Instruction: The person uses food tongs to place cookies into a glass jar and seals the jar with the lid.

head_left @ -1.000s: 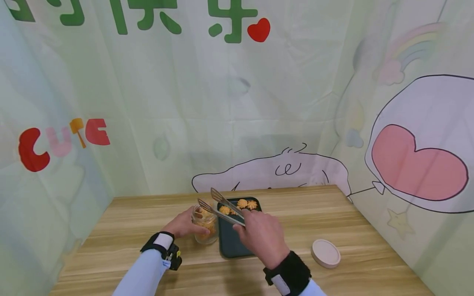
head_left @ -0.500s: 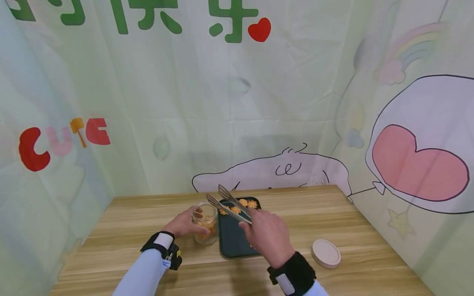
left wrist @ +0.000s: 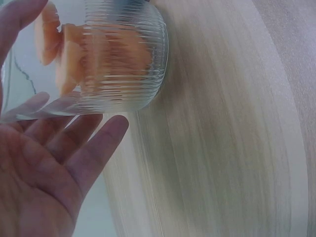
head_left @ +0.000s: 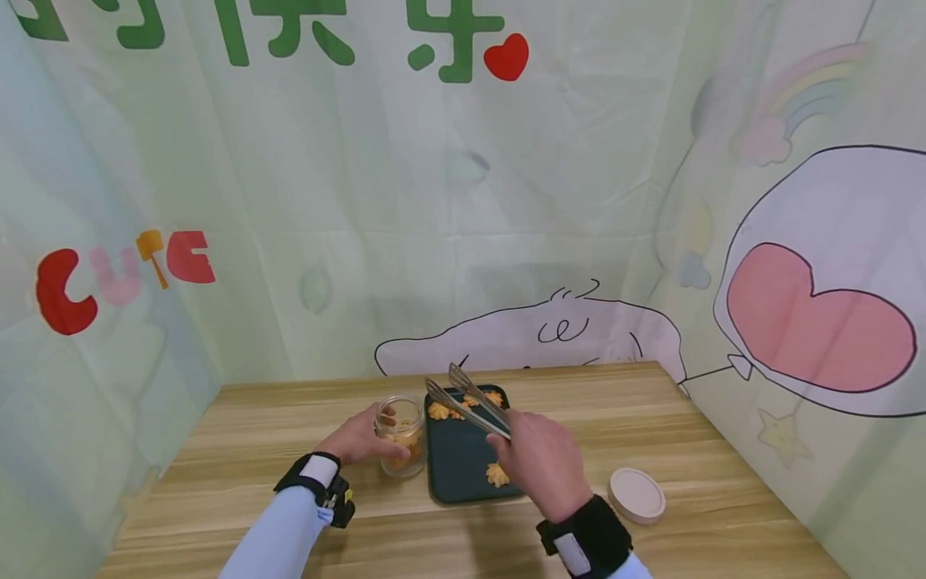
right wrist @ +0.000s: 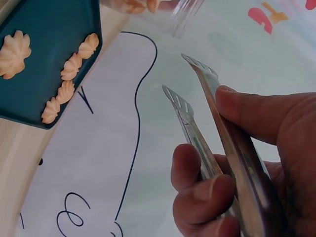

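My left hand (head_left: pixel 356 438) holds a clear ribbed glass jar (head_left: pixel 403 471), thumb on one side and fingers round the other. Swirled cookies (left wrist: pixel 116 54) lie inside it, and its mouth has no lid on. My right hand (head_left: pixel 544 466) grips metal tongs (head_left: pixel 469 411) over the dark tray (head_left: pixel 457 458); their slotted tips stand apart with nothing between them. A row of several piped cookies (head_left: pixel 438 411) runs along the tray's far edge, partly covered by the tongs. One more cookie (head_left: pixel 497 475) sits near its front right corner, beside the right hand.
A round pale lid (head_left: pixel 637 495) lies on the wooden table (head_left: pixel 289 418) to the right of the right wrist. The jar stands close beside the tray's left edge. A printed cloth (head_left: pixel 362 201) hangs behind the table and along its sides.
The right hand and tongs have moved right, from over the jar's mouth to over the tray. The front cookie has come into view. The left hand and jar stay in place.
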